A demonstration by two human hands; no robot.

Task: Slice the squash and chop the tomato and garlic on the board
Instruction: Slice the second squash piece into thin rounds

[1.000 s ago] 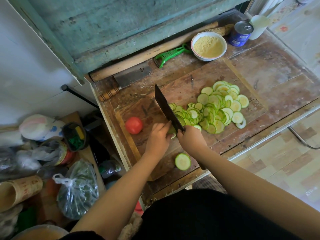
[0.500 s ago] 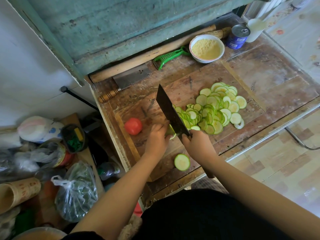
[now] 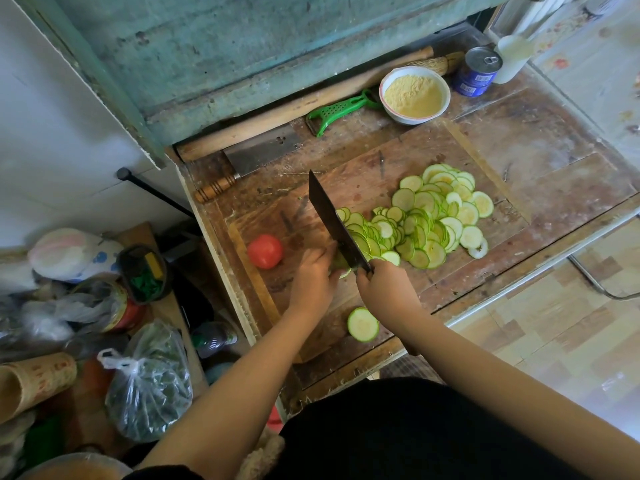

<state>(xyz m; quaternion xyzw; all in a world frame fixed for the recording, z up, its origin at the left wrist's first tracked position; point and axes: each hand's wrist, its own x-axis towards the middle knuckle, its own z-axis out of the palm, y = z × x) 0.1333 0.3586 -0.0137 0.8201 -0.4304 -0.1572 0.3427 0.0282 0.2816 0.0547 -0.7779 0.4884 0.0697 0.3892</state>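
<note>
On the worn wooden cutting board (image 3: 374, 174), my right hand (image 3: 384, 289) grips the handle of a dark cleaver (image 3: 334, 223), its blade standing edge-down. My left hand (image 3: 313, 275) curls over the last small stub of green squash (image 3: 341, 266), right against the blade's left side. A wide heap of thin squash slices (image 3: 433, 220) spreads to the right of the blade. One thick squash end piece (image 3: 363, 324) lies near the board's front edge. A red tomato (image 3: 265, 251) sits at the board's left. No garlic is visible.
A second cleaver (image 3: 256, 157) with a wooden handle, a rolling pin (image 3: 298, 109) and a green peeler (image 3: 337, 110) lie behind the board. A white bowl of yellow meal (image 3: 414, 95), a blue can (image 3: 478, 71) and a white bottle (image 3: 512, 57) stand at back right. Bags and jars crowd the left.
The cleaver has kept slicing at the squash stub, with my hands staying close together. The view has shifted slightly.
</note>
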